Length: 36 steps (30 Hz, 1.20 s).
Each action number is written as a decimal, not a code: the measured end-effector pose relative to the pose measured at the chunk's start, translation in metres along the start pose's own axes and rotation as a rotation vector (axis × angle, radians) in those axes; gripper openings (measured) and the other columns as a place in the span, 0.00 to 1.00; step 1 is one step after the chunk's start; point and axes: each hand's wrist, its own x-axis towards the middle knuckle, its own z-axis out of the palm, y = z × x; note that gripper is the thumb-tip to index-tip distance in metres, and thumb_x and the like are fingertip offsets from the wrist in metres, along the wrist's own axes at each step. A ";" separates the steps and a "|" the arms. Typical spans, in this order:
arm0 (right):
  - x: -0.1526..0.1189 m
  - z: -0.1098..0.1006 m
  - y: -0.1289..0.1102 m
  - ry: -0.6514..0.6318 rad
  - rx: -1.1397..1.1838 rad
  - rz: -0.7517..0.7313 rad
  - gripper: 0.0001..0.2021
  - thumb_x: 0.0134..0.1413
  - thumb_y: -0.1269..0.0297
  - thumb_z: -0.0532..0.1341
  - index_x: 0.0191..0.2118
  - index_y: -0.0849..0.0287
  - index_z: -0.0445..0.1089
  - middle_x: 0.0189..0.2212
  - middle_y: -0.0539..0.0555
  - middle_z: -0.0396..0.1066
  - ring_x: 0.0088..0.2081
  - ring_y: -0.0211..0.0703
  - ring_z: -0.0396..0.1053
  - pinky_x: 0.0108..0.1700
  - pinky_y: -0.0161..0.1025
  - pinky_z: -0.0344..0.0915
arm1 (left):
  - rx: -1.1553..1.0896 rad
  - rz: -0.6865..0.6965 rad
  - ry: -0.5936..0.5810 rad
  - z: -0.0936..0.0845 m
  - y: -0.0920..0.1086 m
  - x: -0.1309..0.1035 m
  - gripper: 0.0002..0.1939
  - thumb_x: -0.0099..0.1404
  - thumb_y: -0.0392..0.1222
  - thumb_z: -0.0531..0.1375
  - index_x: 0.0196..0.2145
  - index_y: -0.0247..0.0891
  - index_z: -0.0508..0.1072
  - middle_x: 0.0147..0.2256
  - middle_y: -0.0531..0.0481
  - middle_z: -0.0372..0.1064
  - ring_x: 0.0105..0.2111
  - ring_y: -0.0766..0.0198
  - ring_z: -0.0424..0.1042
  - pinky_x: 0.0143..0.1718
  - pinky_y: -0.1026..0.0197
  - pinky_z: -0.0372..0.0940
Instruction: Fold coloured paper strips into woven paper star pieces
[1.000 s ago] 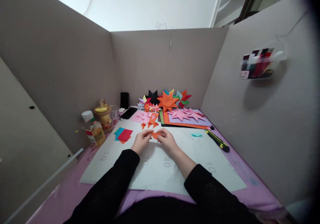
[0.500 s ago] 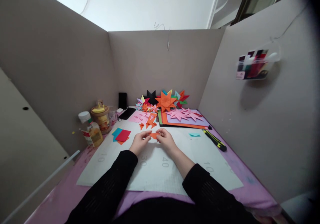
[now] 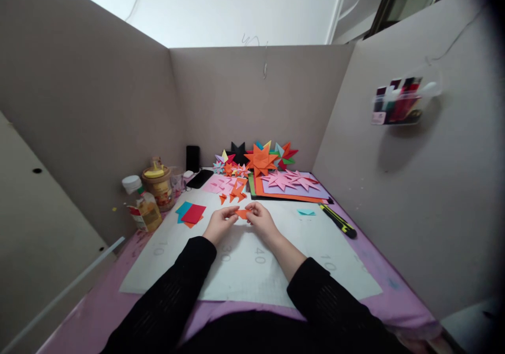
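Between both hands is a small piece of orange paper [image 3: 242, 214], apparently folded, held above the white sheet [image 3: 252, 280]. My left hand [image 3: 221, 222] pinches its left end, and my right hand [image 3: 261, 221] grips the right end between thumb and fingers. Just beyond the fingertips lie several small folded orange paper pieces [image 3: 238, 192]. Left of my left hand rests a loose pile of paper squares, with a red square [image 3: 194, 214] on top of blue and orange ones. A folded turquoise paper piece [image 3: 306, 212] lies to the right of my right hand.
Folded paper stars [image 3: 262, 159] stand against the back panel; pink stars [image 3: 281, 181] lie on stacked coloured sheets. A utility knife [image 3: 338, 221] lies at the right edge. A bottle [image 3: 144, 206], a yellow-lidded jar [image 3: 158, 185] and a phone [image 3: 200, 179] stand or lie on the left.
Both hands keep the orange paper in nearly the same grip and place. The whole view has shifted very slightly.
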 end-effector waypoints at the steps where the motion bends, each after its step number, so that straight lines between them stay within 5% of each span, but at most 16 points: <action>1: 0.000 0.000 0.000 0.000 -0.001 0.005 0.09 0.41 0.68 0.56 0.33 0.58 0.62 0.17 0.43 0.61 0.20 0.34 0.60 0.23 0.31 0.55 | -0.001 -0.006 0.004 0.000 0.000 0.000 0.20 0.53 0.41 0.61 0.43 0.31 0.72 0.38 0.41 0.73 0.36 0.58 0.71 0.41 0.57 0.64; 36: -0.001 0.002 -0.006 0.006 -0.014 -0.016 0.08 0.39 0.69 0.56 0.31 0.58 0.62 0.18 0.44 0.60 0.20 0.34 0.59 0.25 0.33 0.57 | -0.003 -0.025 0.011 -0.001 0.005 -0.003 0.20 0.52 0.41 0.61 0.42 0.30 0.73 0.35 0.43 0.74 0.34 0.59 0.71 0.39 0.58 0.65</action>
